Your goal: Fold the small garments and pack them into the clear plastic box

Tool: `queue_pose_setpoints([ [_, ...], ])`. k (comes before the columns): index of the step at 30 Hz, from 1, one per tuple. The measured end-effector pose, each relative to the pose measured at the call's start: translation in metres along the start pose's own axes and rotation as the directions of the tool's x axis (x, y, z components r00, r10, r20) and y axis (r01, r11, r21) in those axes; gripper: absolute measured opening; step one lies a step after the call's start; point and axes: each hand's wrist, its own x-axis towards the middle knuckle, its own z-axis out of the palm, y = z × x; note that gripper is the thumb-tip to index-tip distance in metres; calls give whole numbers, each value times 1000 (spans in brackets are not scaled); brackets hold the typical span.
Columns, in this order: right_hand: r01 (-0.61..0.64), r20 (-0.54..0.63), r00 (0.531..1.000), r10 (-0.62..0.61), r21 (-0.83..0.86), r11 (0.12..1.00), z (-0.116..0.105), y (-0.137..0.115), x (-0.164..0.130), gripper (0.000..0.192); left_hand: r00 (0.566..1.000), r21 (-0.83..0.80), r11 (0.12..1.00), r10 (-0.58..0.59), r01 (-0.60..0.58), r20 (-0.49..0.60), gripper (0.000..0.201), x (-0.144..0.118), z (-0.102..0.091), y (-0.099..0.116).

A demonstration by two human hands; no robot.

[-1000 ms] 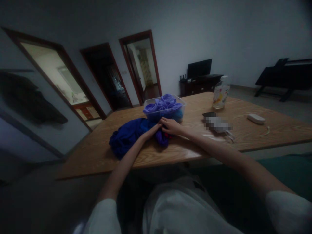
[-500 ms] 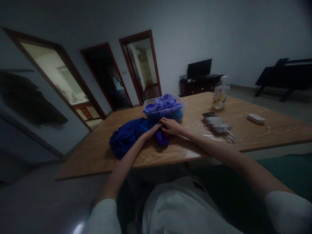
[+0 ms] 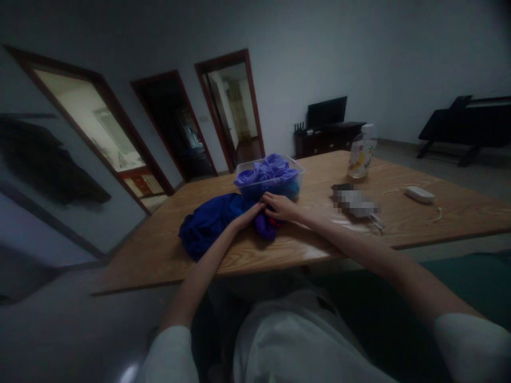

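My left hand point(image 3: 251, 213) and my right hand point(image 3: 279, 206) meet just in front of a clear plastic box point(image 3: 239, 188), over a heap of cloth. The fingers of my right hand lie a little apart and slightly bent over the end of my left hand, whose own fingers are hidden. A dark blue cloth point(image 3: 209, 221) lies bunched to the left, partly behind my left forearm. Below my hands sticks out a purple bundle point(image 3: 264, 227) of cloth with a bit of red beside it. Lilac fabric point(image 3: 273, 169) heaps above the box's rim, with blue cloth showing lower through its wall.
On the wooden table point(image 3: 319, 231), a clear bottle point(image 3: 361, 154) with a printed label stands at the back right. Nearer are a blurred-out packet point(image 3: 356, 204) and a white oblong device point(image 3: 419, 194) with a cord. Behind stands a screen point(image 3: 327, 113) on a dark cabinet.
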Motion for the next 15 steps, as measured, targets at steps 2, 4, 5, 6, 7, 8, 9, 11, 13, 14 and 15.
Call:
queue_pose_setpoints([
  [2, -3, 2, 1000, 3, 0, 1000, -1, -1, 0, 31, 1000, 1, 1000, 6, -6, 2, 64, 1, 0, -1],
  [4, -5, 2, 1000, 5, 4, 1000, -2, -1, 0, 31, 1000, 3, 1000, 15, -15, -2, 64, 1, 0, -2],
  [5, -4, 2, 1000, 4, 4, 1000, -2, -2, 0, 31, 1000, 5, 1000, 19, -19, -5, 64, 2, 0, -3],
  [6, -3, 2, 1000, 3, 4, 1000, -2, -1, 0, 31, 1000, 7, 1000, 21, -21, -9, 63, 2, 0, -4],
  [7, -1, 1, 1000, 1, 5, 1000, -1, -1, 0, 31, 1000, 10, 1000, 23, -23, -12, 63, 3, 1, -5],
  [8, 2, 0, 1000, -2, 5, 1000, -1, -1, 0, 31, 1000, 13, 1000, 24, -24, -14, 64, 3, 1, -6],
  [9, 7, -3, 1000, -7, 6, 1000, -1, 0, 0, 31, 1000, 17, 1000, 24, -24, -16, 64, 3, 1, -6],
  [11, 14, -11, 1000, -14, 6, 1000, 0, 0, 0, 31, 1000, 26, 999, 25, -24, -16, 64, 3, 1, -7],
  [13, 20, -15, 1000, -20, 6, 1000, 0, 1, 0, 32, 1000, 37, 999, 28, -27, -11, 64, 3, 0, -8],
  [14, 23, -16, 1000, -23, 7, 1000, 0, 1, 0, 32, 1000, 45, 999, 31, -31, -6, 64, 2, -1, -8],
  [15, 26, -17, 1000, -26, 8, 1000, 0, 1, 0, 32, 999, 52, 998, 34, -34, 0, 65, 2, -1, -8],
])
